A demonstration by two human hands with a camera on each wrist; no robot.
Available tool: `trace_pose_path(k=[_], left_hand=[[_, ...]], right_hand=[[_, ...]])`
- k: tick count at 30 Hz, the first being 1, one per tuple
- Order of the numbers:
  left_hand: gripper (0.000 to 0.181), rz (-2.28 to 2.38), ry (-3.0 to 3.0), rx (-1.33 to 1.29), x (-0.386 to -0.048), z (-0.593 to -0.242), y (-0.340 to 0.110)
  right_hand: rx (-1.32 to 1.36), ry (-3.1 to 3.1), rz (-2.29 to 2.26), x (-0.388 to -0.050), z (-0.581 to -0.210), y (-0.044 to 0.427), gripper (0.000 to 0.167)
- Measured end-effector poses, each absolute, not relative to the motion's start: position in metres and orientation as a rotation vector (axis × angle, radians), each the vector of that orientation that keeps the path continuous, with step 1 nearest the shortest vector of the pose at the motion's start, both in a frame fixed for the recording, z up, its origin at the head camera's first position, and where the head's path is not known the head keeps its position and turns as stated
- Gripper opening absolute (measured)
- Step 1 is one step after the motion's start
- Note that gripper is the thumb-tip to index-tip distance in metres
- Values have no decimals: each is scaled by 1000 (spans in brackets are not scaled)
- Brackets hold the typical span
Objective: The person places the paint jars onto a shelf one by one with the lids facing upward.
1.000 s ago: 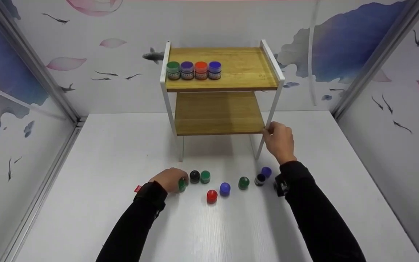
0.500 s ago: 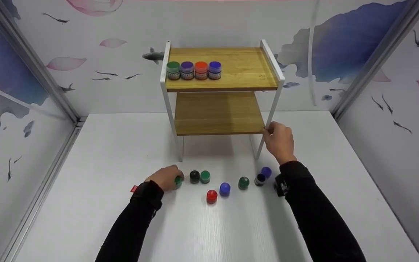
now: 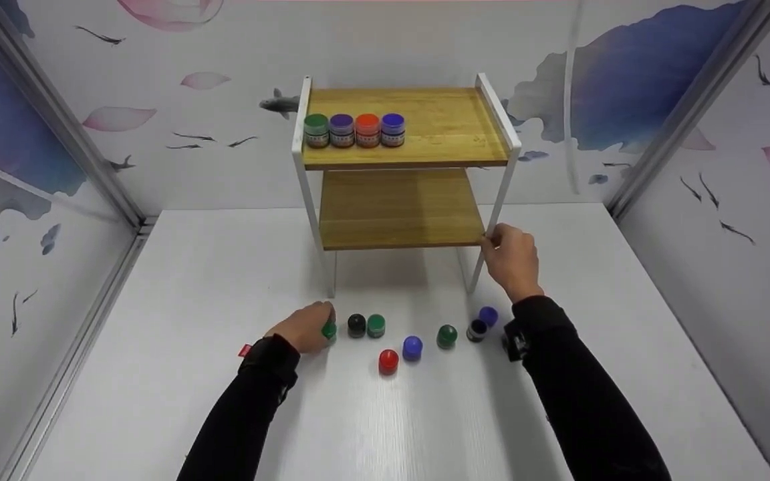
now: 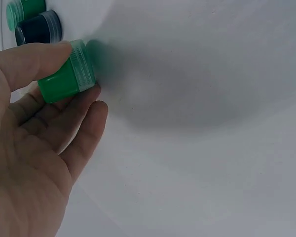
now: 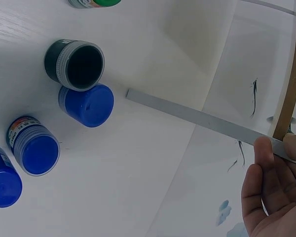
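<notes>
My left hand (image 3: pixel 305 327) pinches a small green-lidded paint jar (image 4: pixel 69 74) between thumb and fingers, just over the white table. Beside it stand a black-lidded jar (image 3: pixel 356 325) and another green-lidded jar (image 3: pixel 376 325). With thumb and fingers, my right hand (image 3: pixel 513 260) grips the white front-right leg (image 5: pixel 187 114) of a two-tier shelf (image 3: pixel 402 208), near the lower board's corner. On the upper board's left half, green, purple, orange and blue-lidded jars (image 3: pixel 393 130) stand in a row.
Red (image 3: pixel 388 361), blue (image 3: pixel 412 348) and dark green (image 3: pixel 446 336) jars stand on the table before the shelf. A dark jar (image 5: pixel 79 65) touches a blue jar (image 5: pixel 91 105) near the right forearm. More blue jars (image 5: pixel 37 150) show in the right wrist view. Patterned walls (image 3: pixel 224 167) enclose the table.
My left hand has shifted slightly left and toward the shelf with the green-lidded jar. The right hand stays on the shelf leg.
</notes>
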State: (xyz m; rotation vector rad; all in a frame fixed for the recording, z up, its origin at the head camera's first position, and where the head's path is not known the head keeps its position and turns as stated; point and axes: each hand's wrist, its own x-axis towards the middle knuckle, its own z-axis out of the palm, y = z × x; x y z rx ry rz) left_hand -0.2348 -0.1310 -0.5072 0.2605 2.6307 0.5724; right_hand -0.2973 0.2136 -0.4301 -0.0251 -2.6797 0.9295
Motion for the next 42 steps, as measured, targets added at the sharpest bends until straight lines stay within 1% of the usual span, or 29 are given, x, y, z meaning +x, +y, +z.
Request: trace_pose_path(k=[4, 13, 16, 23, 32, 36, 42], left_hand=[[21, 587, 2661, 282, -235, -509, -132], [38, 548, 2644, 255, -234, -512, -132], [40, 574, 2636, 246, -234, -511, -133], [32, 605, 2627, 280, -234, -506, -132], [31, 611, 2653, 357, -233, -509, -132], [30, 634, 2636, 346, -235, -510, -133], [19, 676, 2639, 349, -237, -512, -133]], right_hand=[[-11, -2668, 933, -297, -430, 214, 17], [-23, -2660, 935, -297, -431, 214, 16], [-14, -2653, 928, -298, -431, 214, 16], [-21, -2647, 926, -298, -431, 214, 17], [-30, -2657, 921, -297, -431, 213, 15], [-32, -2660, 926, -297, -430, 213, 15], [-33, -2661, 923, -298, -431, 213, 15]])
